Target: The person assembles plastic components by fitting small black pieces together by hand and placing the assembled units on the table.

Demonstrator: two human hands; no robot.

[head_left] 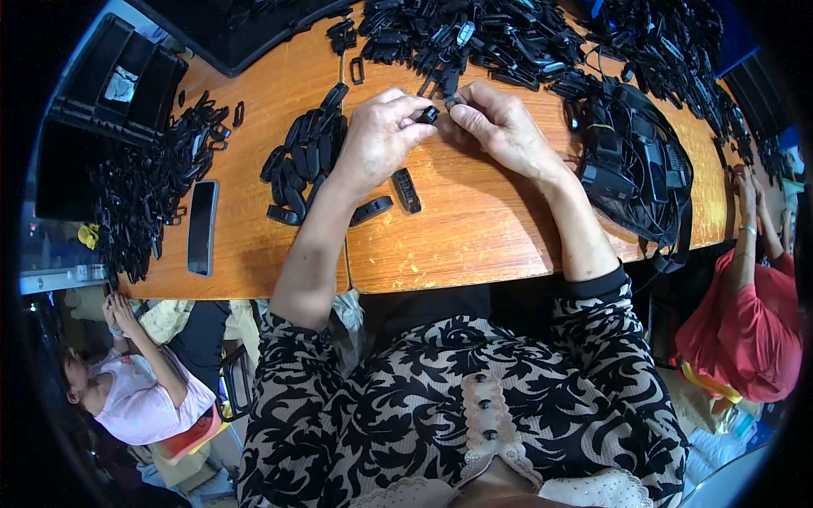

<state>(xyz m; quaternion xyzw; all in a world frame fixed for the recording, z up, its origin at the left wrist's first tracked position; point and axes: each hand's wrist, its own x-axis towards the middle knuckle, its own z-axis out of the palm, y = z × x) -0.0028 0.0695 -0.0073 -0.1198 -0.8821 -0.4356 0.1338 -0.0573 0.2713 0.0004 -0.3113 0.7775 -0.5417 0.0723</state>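
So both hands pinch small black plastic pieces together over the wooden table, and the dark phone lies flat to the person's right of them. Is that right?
Not quite. In the head view the phone lies to the person's left, near the table's front edge. The rest holds: left hand and right hand pinch small black plastic pieces together over the table.

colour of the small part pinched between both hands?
Black, like the piles around it; the small part shows in the head view.
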